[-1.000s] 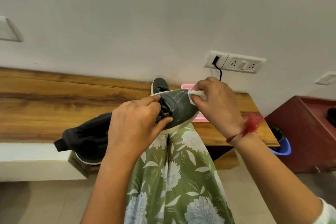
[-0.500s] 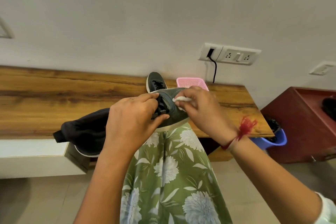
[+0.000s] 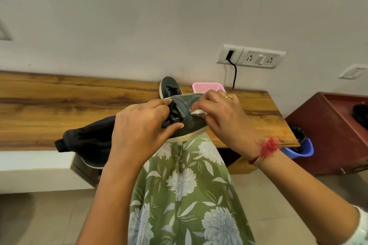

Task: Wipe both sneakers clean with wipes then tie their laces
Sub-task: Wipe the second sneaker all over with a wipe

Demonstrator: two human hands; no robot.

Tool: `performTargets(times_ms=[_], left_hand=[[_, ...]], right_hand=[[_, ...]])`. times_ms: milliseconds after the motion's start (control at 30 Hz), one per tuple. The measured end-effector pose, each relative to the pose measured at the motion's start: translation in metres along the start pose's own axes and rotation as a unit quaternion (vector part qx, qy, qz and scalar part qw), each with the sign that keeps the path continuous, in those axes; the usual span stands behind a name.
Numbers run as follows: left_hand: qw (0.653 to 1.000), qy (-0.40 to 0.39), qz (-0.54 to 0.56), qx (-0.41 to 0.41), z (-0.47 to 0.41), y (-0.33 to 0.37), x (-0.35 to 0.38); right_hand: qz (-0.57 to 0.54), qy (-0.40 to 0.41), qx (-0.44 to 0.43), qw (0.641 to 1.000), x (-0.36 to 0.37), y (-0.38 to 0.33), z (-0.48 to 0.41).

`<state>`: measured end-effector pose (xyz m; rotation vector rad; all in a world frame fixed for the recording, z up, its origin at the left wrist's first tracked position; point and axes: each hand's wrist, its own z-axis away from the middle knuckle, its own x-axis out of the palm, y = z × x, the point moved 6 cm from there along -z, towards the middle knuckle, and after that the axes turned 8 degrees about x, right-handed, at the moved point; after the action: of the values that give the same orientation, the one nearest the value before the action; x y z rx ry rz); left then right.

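- We see the left hand (image 3: 139, 131) gripping the sneaker (image 3: 192, 124) held over the lap: fingers curled over the lace area, thumb tucked along the near side.
- The sneaker is grey-green with a pale sole, tilted, toe toward the right, in front of the bench (image 3: 59, 105) edge. We can't see its heel end; the left hand covers it.
- Laces (image 3: 173, 114) are dark, only partly visible between the left fingers. We can't tell whether they are tied.
- The right hand (image 3: 223, 119) pinches a white wipe (image 3: 198, 112) in curled fingertips and presses it on the sneaker's upper, just right of the laces. Most of the wipe is hidden under the fingers.
- The right hand has a ring (image 3: 229, 97) and a red thread (image 3: 268, 146) at the wrist.
- The second sneaker (image 3: 169, 87) is on the bench by the wall, toe pointing away from us; its near half is blocked by the held sneaker.
- The pink basket (image 3: 207, 87) is just right of the second sneaker, its front hidden by the right hand; we can't see its contents.
- A dark fabric item (image 3: 89, 141) hangs over the bench edge behind the left wrist. We can't tell what it is.
- On the wall there is a socket panel (image 3: 251, 56) with a black cable (image 3: 235, 73) dropping behind the bench.
- On the right, a blue bin (image 3: 302, 150) is half hidden behind the bench end, beside a red cabinet (image 3: 328, 131) cut off at the frame edge.
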<state>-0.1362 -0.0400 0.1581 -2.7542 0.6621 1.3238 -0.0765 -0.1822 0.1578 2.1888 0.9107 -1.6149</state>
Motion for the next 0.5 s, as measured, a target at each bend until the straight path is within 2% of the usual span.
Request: performTargets(times_ms=[133, 200, 333, 367, 433, 500], left_hand=[[0.999, -0.021, -0.024, 0.016, -0.001, 0.006, 0.002], [1.000, -0.020, -0.017, 0.015, -0.002, 0.008, 0.003], [1.000, -0.008, 0.012, 0.007, 0.000, 0.005, 0.001], [1.000, -0.008, 0.013, 0.009, 0.000, 0.005, 0.001], [1.000, -0.010, 0.007, 0.013, 0.001, 0.005, 0.001], [1.000, -0.011, 0.001, 0.014, -0.001, 0.006, 0.002]], right_hand=[[0.175, 0.024, -0.025, 0.984, -0.009, 0.017, -0.004], [0.163, 0.022, -0.013, 0.986, -0.013, 0.020, -0.005], [-0.033, -0.011, 0.009, 0.999, -0.006, 0.006, 0.005], [-0.033, -0.017, 0.004, 0.999, -0.005, 0.005, 0.008], [0.041, -0.010, -0.012, 0.999, -0.008, 0.012, 0.008], [0.111, 0.010, 0.017, 0.994, -0.018, 0.027, 0.000]])
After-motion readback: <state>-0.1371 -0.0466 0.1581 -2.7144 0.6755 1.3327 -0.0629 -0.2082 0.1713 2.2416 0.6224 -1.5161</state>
